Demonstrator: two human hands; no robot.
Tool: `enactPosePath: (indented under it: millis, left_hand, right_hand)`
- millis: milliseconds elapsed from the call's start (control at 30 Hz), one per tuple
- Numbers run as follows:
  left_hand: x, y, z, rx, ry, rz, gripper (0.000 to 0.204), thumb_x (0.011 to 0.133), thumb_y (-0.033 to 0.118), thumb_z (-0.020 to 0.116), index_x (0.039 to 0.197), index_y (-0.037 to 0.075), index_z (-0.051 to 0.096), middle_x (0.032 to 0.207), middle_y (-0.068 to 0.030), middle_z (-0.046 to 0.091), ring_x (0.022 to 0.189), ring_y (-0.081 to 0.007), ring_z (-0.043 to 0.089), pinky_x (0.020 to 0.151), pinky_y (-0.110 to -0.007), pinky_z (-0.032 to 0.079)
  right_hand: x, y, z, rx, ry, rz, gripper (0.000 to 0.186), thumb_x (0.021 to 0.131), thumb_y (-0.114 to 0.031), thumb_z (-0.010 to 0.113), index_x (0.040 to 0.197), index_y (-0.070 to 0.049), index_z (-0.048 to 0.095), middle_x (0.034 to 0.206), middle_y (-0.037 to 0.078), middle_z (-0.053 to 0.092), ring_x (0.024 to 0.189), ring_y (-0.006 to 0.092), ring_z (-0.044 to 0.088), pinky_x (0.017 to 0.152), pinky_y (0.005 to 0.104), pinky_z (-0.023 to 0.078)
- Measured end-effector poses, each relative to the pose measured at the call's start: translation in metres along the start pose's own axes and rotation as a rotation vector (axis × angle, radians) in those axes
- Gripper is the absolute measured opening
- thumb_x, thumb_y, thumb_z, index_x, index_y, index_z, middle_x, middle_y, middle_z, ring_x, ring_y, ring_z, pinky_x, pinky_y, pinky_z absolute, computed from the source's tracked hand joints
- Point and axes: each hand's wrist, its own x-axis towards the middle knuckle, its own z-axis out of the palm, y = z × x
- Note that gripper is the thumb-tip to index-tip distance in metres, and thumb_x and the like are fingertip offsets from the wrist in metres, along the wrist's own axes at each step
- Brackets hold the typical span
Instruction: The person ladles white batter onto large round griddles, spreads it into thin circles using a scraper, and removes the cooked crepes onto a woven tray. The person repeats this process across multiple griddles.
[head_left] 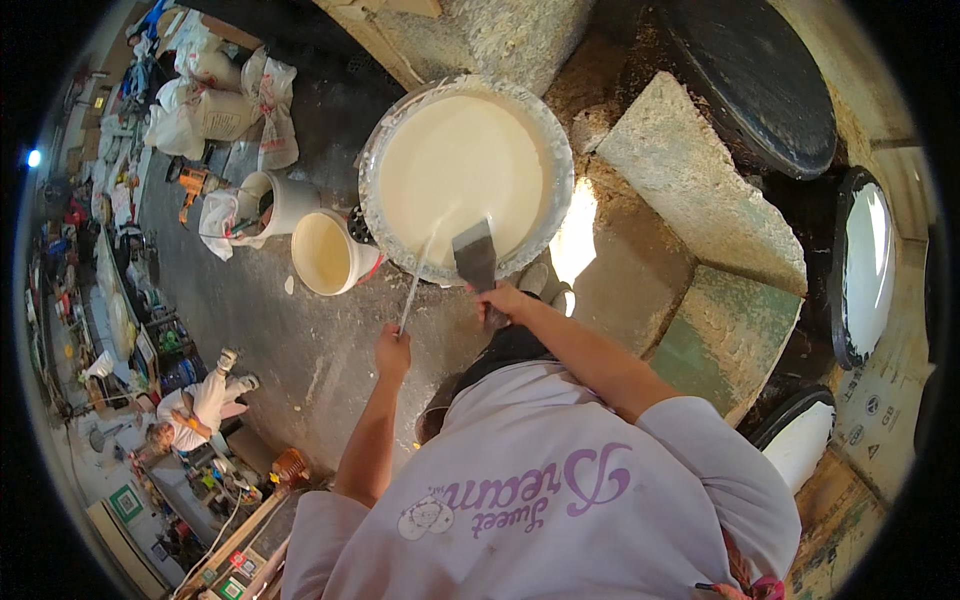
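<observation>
A big round tub (pixel 563 180) with a crusted rim is in front of me, filled with smooth cream-coloured liquid (pixel 455 165). My left hand (pixel 392 352) is closed around the lower end of a thin pale rod (pixel 411 293). The rod's far end reaches over the near rim, where a pale streak marks the liquid. In my right hand (pixel 502 300) is a wide-bladed scraper (pixel 475 252), gripped by its handle. Its blade lies over the near rim, close to the rod, with the tip above or at the liquid; contact cannot be made out.
Left of the tub stand a cream-coated bucket (pixel 360 270) and another white bucket (pixel 292 205). An orange power tool (pixel 195 183) and white sacks (pixel 222 112) lie beyond. Rough slabs (pixel 700 170) and black-rimmed round pieces (pixel 868 270) are at right. Another person (pixel 197 408) is far left.
</observation>
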Motion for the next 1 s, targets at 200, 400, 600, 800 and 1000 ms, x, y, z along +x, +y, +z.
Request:
enactPosePath:
  millis: [200, 400, 600, 800, 1000]
  left_hand:
    - [-0.051, 0.036, -0.038, -0.088, 0.076, 0.023, 0.02, 0.082, 0.02, 0.055, 0.097, 0.007, 0.053, 0.068, -0.018, 0.056, 0.058, -0.0346, 0.056, 0.051, -0.041, 0.041]
    - [-0.028, 0.077, -0.026, -0.051, 0.16, 0.26, 0.022, 0.084, 0.019, 0.052, 0.102, 0.007, 0.055, 0.067, -0.0198, 0.055, 0.059, -0.0385, 0.053, 0.051, -0.043, 0.04]
    - [0.006, 0.103, -0.01, -0.224, -0.203, 0.211, 0.023, 0.087, 0.022, 0.048, 0.101, 0.005, 0.057, 0.057, -0.011, 0.051, 0.049, -0.0283, 0.051, 0.045, -0.038, 0.039]
    - [-0.015, 0.122, -0.063, -0.805, -0.777, -0.393, 0.026, 0.092, 0.026, 0.042, 0.1, 0.004, 0.054, 0.051, 0.0054, 0.032, 0.038, -0.0063, 0.032, 0.035, -0.024, 0.029]
    - [-0.034, 0.11, -0.077, -0.997, -0.941, -0.51, 0.026, 0.093, 0.024, 0.04, 0.105, 0.004, 0.051, 0.048, 0.0074, 0.024, 0.037, -0.004, 0.023, 0.034, -0.021, 0.02]
  right_hand:
    - [-0.083, -0.077, -0.083, -1.092, 0.325, 0.058, 0.028, 0.069, -0.017, 0.066, 0.093, -0.003, 0.062, 0.07, 0.011, 0.062, 0.062, 0.0212, 0.062, 0.056, 0.0314, 0.05]
    - [-0.161, -0.161, -0.057, -1.799, 0.805, 0.46, 0.05, 0.076, -0.024, 0.059, 0.12, -0.008, 0.04, 0.095, 0.014, 0.061, 0.092, 0.0275, 0.06, 0.076, 0.0392, 0.048]
    - [-0.17, -0.157, -0.11, -2.145, 0.905, -0.08, 0.064, 0.082, -0.033, 0.055, 0.132, -0.007, 0.026, 0.084, 0.014, 0.063, 0.082, 0.0288, 0.062, 0.071, 0.0395, 0.049]
    - [-0.182, -0.217, -0.051, -1.78, 0.895, 0.185, 0.052, 0.075, -0.031, 0.064, 0.122, -0.019, 0.046, 0.09, 0.015, 0.061, 0.086, 0.03, 0.059, 0.074, 0.0398, 0.047]
    - [-0.207, -0.22, -0.076, -1.756, 0.831, -0.071, 0.058, 0.057, -0.037, 0.077, 0.11, -0.023, 0.059, 0.086, 0.013, 0.063, 0.085, 0.0294, 0.06, 0.073, 0.0388, 0.047]
